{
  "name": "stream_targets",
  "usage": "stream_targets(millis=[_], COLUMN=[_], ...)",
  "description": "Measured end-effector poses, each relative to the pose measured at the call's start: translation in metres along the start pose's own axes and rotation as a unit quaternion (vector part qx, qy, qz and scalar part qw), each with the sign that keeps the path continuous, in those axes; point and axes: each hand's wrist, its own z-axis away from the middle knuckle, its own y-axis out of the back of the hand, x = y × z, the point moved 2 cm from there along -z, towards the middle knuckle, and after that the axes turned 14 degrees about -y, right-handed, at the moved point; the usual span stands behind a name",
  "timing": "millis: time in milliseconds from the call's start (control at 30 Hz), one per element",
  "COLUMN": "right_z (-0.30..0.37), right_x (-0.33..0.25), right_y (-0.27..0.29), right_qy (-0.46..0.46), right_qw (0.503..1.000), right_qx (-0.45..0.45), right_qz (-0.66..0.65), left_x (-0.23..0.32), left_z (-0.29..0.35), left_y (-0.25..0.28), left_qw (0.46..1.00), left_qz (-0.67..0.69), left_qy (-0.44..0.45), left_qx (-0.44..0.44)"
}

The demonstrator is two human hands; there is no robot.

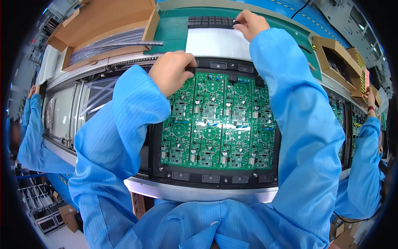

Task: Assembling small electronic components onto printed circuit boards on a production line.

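— The green circuit board panel (pixel 217 122) sits in its black carrier frame (pixel 215 178) on the conveyor rail (pixel 199 193), right in front of you, between your two blue sleeves. Where is your left hand?

— Your left hand (pixel 171 71) rests at the panel's far left corner, fingers curled narrow around a small dark part (pixel 190 70) pressed at the frame's edge.

— And the right?

— Your right hand (pixel 250 24) reaches farther, to the black tray of small parts (pixel 209 21) on the green mat (pixel 174 29). Its fingertips pinch at the tray's right end; you cannot tell whether a part is already in that grip.

— What else lies around?

— A white sheet (pixel 217 43) lies just near of the tray. An open cardboard box (pixel 103 25) with grey tubes stands far left, smaller boxes (pixel 336 58) far right. Other people's blue sleeves (pixel 29 137) show at both side edges.
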Motion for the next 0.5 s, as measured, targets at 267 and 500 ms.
stream_targets(millis=[267,500], right_z=[0.102,0.111], right_x=[-0.06,-0.064], right_y=[-0.005,-0.016], right_qy=[0.103,0.111], right_qw=[0.959,0.965], right_qx=[-0.24,-0.231], right_qz=[-0.105,0.054], left_x=[-0.023,-0.035], left_z=[0.02,0.027], left_y=[0.003,0.004], left_qw=[0.998,0.998], left_qz=[0.033,-0.02], left_qy=[0.041,0.047], left_qx=[0.019,0.022])
